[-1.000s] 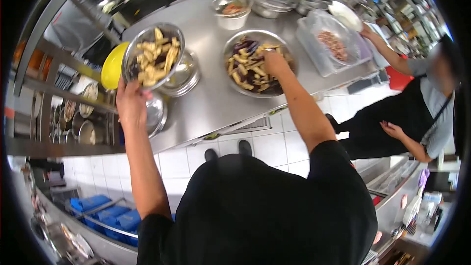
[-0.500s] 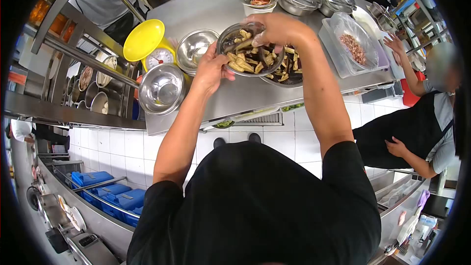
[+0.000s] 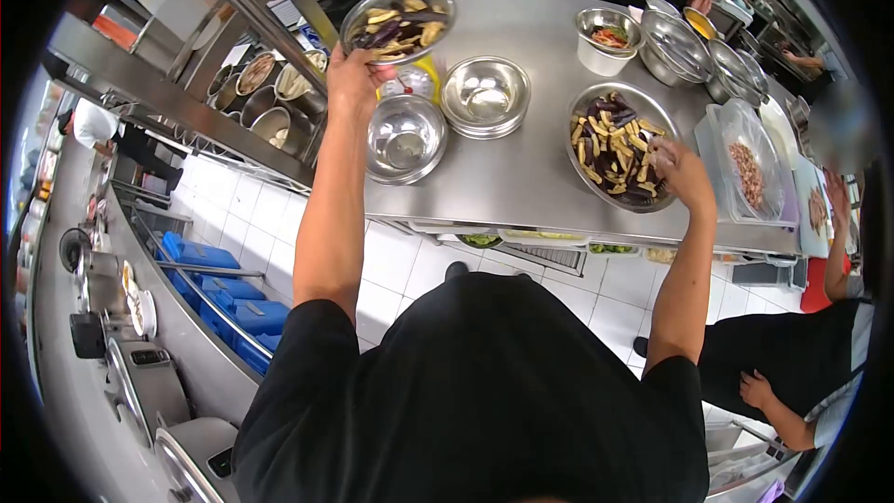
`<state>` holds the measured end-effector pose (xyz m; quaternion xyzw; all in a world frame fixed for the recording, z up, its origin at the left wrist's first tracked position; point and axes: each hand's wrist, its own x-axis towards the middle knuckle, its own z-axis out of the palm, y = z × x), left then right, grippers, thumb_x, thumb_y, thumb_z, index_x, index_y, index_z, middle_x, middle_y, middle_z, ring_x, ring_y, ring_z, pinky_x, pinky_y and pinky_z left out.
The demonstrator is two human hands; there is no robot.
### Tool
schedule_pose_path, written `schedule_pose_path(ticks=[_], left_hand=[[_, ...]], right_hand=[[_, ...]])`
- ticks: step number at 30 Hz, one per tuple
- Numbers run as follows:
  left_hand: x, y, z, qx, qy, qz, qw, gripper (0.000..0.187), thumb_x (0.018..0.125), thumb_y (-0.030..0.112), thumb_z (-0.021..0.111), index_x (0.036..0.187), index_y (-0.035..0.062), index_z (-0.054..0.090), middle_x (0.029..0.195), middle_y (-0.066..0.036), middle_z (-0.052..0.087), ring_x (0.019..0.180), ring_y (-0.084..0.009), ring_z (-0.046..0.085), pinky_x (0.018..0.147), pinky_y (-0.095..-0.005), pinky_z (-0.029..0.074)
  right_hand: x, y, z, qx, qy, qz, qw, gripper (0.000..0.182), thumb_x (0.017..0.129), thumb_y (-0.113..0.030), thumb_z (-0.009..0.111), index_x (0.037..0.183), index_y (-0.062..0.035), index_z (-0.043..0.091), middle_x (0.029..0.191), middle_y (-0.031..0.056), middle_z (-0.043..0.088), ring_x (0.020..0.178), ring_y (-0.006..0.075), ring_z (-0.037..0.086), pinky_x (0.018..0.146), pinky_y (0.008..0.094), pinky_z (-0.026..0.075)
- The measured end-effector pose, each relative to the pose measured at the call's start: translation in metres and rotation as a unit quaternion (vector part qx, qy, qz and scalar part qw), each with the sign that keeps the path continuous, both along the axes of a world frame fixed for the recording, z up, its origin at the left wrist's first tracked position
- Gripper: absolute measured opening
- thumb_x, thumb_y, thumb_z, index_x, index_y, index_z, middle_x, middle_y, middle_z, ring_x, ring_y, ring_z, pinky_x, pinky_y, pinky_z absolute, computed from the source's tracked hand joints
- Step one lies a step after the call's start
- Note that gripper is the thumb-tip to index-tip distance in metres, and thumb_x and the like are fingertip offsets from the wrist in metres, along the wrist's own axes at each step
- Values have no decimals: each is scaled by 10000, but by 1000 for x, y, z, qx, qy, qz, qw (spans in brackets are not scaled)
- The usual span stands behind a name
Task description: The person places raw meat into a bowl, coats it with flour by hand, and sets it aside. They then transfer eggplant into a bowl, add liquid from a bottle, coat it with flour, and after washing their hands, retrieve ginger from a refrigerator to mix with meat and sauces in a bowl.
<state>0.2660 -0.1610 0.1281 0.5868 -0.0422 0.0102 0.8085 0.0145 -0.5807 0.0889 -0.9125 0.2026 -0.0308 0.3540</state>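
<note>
My left hand (image 3: 357,84) grips the rim of a metal bowl (image 3: 399,23) with purple-skinned, yellow-fleshed pieces, held above a scale (image 3: 414,80) that it mostly hides. At the right edge of a large bowl of the same pieces (image 3: 615,144), my right hand (image 3: 680,168) has its fingers bent over the food; whether they hold a piece is not clear. An empty metal bowl (image 3: 406,140) stands below the scale, and a stack of metal bowls (image 3: 485,96) stands to its right.
Behind the large bowl is a bowl of red and green strips (image 3: 610,36). Covered metal bowls (image 3: 677,45) and a plastic tub of chopped meat (image 3: 748,170) stand on the right. A metal rack (image 3: 242,19) borders the left. A co-worker (image 3: 782,354) stands at the right.
My left hand has carried the filled bowl left and up over the scale. My right hand has left that bowl and moved to the large one. The view has shifted left.
</note>
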Motion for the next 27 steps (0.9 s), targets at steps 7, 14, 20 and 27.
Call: schedule_pose_path(ticks=[7, 14, 20, 27], left_hand=[[30, 23, -31, -64, 30, 60, 996, 340, 833, -51, 421, 1165, 13, 453, 860, -146, 620, 571, -205, 620, 492, -314, 573], [23, 19, -32, -36, 32, 73, 996, 259, 927, 41, 464, 1177, 44, 398, 878, -143, 613, 569, -205, 621, 494, -320, 583], [17, 18, -32, -32, 21, 82, 996, 282, 962, 150, 508, 1203, 54, 398, 901, -130, 608, 562, -194, 609, 473, -319, 568], [17, 8, -30, -48, 23, 125, 991, 329, 934, 117, 519, 1239, 47, 416, 899, -133, 611, 525, -187, 584, 447, -313, 552]], right_hand=[[-6, -2, -40, -12, -40, -4, 999, 349, 848, -196, 675, 1170, -63, 644, 826, 144, 656, 759, 233, 626, 739, 341, 484], [-10, 0, -47, 37, -43, -5, 998, 355, 863, -176, 644, 1203, -78, 625, 828, 67, 641, 704, 146, 576, 611, 274, 467], [-15, 6, -41, 91, -40, -8, 995, 363, 874, -170, 617, 1228, -90, 611, 866, 35, 657, 684, 96, 565, 528, 230, 457], [-15, 20, -19, 60, -12, -6, 998, 386, 877, -165, 641, 1252, -84, 591, 988, 151, 690, 772, 164, 626, 648, 289, 507]])
